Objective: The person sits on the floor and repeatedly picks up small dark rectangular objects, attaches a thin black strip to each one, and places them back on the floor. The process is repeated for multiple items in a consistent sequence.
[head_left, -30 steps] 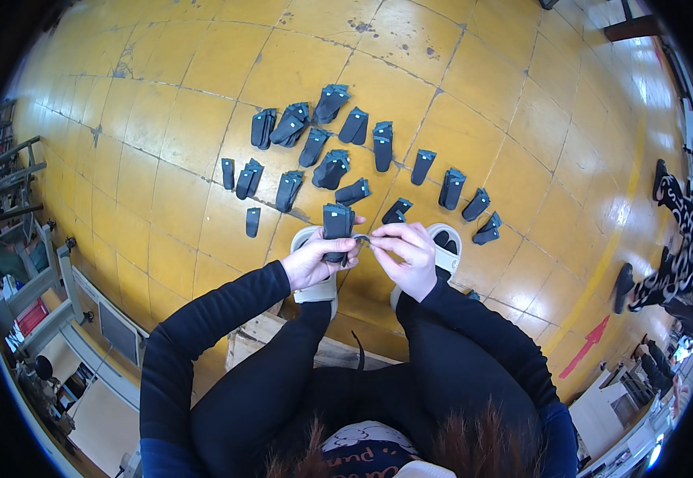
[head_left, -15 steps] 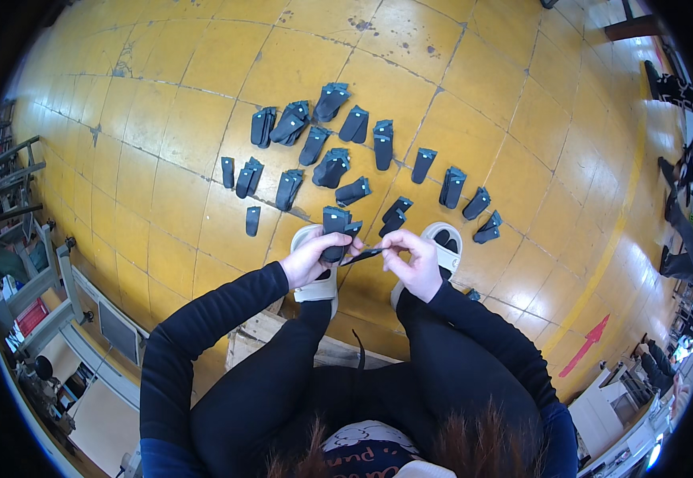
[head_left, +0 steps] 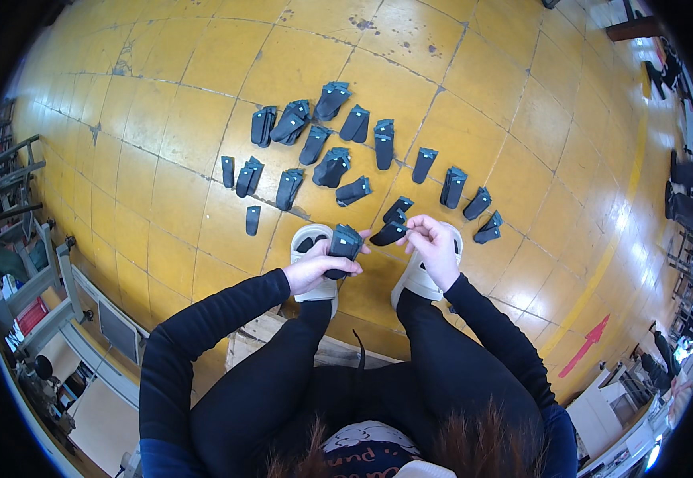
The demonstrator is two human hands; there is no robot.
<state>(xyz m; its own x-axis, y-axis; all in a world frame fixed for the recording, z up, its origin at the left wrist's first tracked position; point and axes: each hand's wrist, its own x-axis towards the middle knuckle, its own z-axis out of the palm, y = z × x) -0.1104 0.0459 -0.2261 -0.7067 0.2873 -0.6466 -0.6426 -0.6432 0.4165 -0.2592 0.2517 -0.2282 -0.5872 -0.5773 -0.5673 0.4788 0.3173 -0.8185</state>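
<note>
My left hand is closed around a stack of dark, tongue-shaped flat pieces with teal ends and small pale labels, above my left shoe. To the right, my right hand pinches a single dark flat piece by one end. That piece hangs just over a small floor pile of the same kind and partly hides it. Ahead, several more piles of such pieces lie on the floor, among them a thick pile and a far pile.
Yellow tiled floor spreads ahead, with a red arrow at the right. My light shoes stand on both sides of my hands. Wooden boards lie below my legs. Metal frames stand at the left, and other people's legs show far right.
My right hand has moved right, away from the left hand, with the single piece in it. The stack in my left hand has tilted and shifted slightly right and down.
</note>
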